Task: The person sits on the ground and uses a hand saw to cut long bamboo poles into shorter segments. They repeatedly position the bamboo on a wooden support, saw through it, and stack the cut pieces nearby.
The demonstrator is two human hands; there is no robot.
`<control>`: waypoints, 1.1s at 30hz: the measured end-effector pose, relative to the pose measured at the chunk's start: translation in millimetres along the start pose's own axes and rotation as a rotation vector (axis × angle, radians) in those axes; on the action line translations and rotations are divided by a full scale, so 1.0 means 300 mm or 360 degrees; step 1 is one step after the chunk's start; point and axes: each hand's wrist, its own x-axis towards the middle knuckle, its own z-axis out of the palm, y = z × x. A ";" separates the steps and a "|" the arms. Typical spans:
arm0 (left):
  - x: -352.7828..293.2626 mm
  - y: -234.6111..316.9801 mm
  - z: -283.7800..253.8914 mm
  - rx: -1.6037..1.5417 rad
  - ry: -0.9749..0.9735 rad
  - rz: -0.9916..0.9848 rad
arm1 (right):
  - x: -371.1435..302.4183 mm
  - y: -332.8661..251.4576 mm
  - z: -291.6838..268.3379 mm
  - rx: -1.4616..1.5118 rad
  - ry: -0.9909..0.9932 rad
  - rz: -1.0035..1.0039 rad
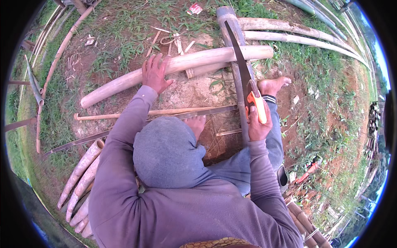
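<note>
My right hand (259, 124) is wrapped round the orange handle of a pruning saw (243, 71). Its long dark blade points away from me and crosses over the right part of a pale bamboo pole (194, 60). I cannot tell whether the teeth touch the pole. Fingers apart and thumb out to the side, my left hand (156, 75) lies on the pole left of its middle. The pole's right part rests across an upright-looking grey bamboo length (231, 33). A shorter pale piece (209, 69) lies just under the pole.
A thin stick (93, 118) and a dark flat strip (97, 135) lie nearer to me. Cut bamboo poles (78, 180) are piled at lower left. Two long poles (297, 28) stretch away at upper right. My bare foot (273, 85) stands beside the saw; an orange-handled tool (307, 171) lies right.
</note>
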 end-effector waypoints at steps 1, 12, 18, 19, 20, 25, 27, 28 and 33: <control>0.047 -0.015 0.001 0.0003 -0.0061 -0.0049 | 0.002 0.005 -0.001 -0.0036 0.0019 -0.0010; -0.007 -0.210 0.015 -0.0187 -0.0296 -0.0162 | -0.077 -0.063 0.107 0.0013 -0.0047 -0.0052; -0.003 -0.194 -0.021 -0.0164 -0.0390 -0.0208 | -0.066 -0.118 0.119 0.0009 -0.0154 -0.0052; 0.000 -0.187 -0.028 -0.0163 -0.0396 -0.0212 | -0.066 -0.153 0.123 0.0025 -0.0195 0.0062; 0.000 -0.184 -0.031 -0.0162 -0.0402 -0.0216 | -0.063 -0.135 0.120 -0.0024 -0.0196 0.0031; -0.010 -0.189 0.024 -0.0019 -0.0096 -0.0145 | -0.050 -0.215 0.136 -0.0066 -0.0214 0.0107; -0.009 -0.178 0.020 0.0010 -0.0109 -0.0181 | -0.039 -0.225 0.133 -0.0080 -0.0226 0.0133; 0.002 -0.168 0.002 -0.0015 -0.0228 -0.0245 | -0.035 -0.235 0.138 -0.0073 -0.0224 0.0144; 0.002 -0.164 -0.033 -0.0037 -0.0381 -0.0318 | -0.022 -0.272 0.157 -0.0086 -0.0240 0.0183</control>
